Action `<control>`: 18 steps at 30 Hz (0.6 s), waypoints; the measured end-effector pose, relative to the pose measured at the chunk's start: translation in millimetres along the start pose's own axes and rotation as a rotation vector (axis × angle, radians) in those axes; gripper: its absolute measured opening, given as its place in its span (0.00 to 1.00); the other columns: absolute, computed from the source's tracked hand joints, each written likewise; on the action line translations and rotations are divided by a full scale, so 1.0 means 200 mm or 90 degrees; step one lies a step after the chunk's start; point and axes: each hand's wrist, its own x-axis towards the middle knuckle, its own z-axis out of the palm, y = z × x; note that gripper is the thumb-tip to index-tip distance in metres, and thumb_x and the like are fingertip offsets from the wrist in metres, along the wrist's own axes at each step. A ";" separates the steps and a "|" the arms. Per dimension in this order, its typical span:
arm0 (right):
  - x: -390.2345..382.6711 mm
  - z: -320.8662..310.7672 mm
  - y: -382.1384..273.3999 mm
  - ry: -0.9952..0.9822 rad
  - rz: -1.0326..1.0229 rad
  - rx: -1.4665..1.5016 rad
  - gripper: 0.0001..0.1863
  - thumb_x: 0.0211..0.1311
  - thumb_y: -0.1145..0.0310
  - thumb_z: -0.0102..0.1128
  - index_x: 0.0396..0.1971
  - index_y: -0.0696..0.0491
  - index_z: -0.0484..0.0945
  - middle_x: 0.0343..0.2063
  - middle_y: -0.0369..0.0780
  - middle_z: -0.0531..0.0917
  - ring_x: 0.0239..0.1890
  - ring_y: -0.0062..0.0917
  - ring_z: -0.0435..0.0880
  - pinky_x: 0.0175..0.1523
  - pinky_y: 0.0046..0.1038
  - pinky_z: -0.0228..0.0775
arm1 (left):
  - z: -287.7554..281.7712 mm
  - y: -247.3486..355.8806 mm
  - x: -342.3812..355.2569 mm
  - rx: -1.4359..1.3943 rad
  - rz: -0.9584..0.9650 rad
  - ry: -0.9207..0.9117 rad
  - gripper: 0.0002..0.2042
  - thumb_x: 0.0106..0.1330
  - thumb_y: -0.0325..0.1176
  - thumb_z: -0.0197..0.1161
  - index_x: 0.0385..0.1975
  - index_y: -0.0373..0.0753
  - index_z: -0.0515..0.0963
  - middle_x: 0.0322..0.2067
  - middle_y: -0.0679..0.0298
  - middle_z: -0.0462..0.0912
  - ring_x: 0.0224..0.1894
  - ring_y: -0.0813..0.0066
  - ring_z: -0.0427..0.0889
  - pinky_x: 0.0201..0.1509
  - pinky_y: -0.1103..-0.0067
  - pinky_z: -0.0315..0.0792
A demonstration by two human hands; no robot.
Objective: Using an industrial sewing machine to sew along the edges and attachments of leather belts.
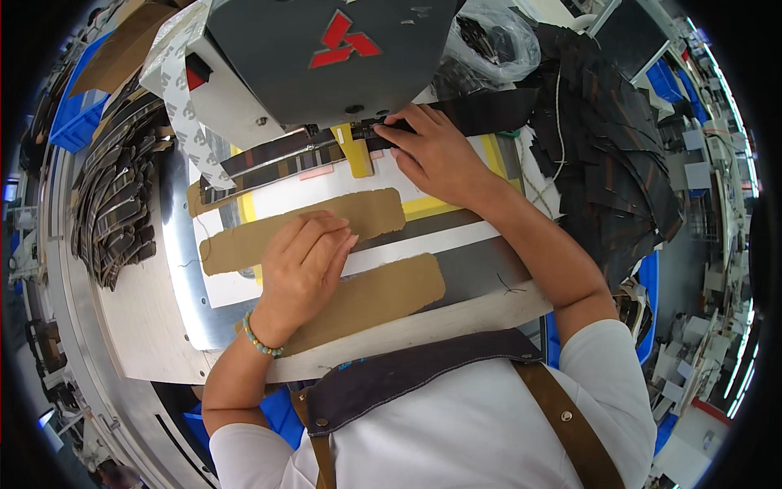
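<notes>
While the right hand (pixel 444 163) is near the upper centre of the frame, its thumb stands apart from the extended fingers, whose tips are at the dark zippered strip (pixel 277 167); whether they press it, I cannot tell. This strip runs from these fingertips toward the upper left, passing beside the yellow guide (pixel 356 156) under the grey machine head (pixel 342 85). Left of centre, the left hand (pixel 297 269) has its fingers close together, bent over the upper tan strip (pixel 371 213); I cannot tell if they pinch something. The lower tan strip (pixel 391 292) lies below, partly covered by this hand.
</notes>
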 end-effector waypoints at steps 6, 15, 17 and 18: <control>0.00 0.01 0.02 0.009 0.001 -0.003 0.19 0.67 0.73 0.66 0.57 0.56 0.87 0.55 0.41 0.79 0.59 0.38 0.79 0.67 0.41 0.73 | 0.00 -0.02 -0.01 -0.018 -0.043 -0.019 0.08 0.62 0.21 0.77 0.33 0.34 0.81 0.39 0.58 0.88 0.42 0.56 0.88 0.43 0.68 0.81; 0.00 -0.03 0.01 -0.038 0.001 -0.044 0.20 0.70 0.70 0.67 0.60 0.53 0.86 0.60 0.42 0.80 0.62 0.41 0.80 0.67 0.41 0.76 | -0.05 -0.10 0.07 0.082 -0.068 -0.059 0.15 0.67 0.22 0.69 0.53 0.31 0.82 0.61 0.50 0.83 0.59 0.49 0.83 0.60 0.62 0.81; 0.01 -0.06 0.01 -0.108 -0.062 -0.067 0.20 0.70 0.66 0.69 0.59 0.54 0.86 0.61 0.41 0.82 0.63 0.39 0.82 0.67 0.38 0.78 | -0.07 -0.14 0.09 0.127 -0.086 -0.082 0.19 0.69 0.20 0.66 0.59 0.31 0.81 0.67 0.49 0.81 0.64 0.47 0.81 0.66 0.61 0.79; 0.02 -0.07 0.00 -0.109 -0.065 -0.066 0.20 0.70 0.66 0.69 0.59 0.54 0.86 0.61 0.41 0.82 0.63 0.39 0.82 0.67 0.38 0.78 | -0.07 -0.16 0.09 0.166 -0.089 -0.107 0.21 0.69 0.20 0.64 0.63 0.31 0.79 0.68 0.49 0.79 0.67 0.46 0.79 0.69 0.60 0.77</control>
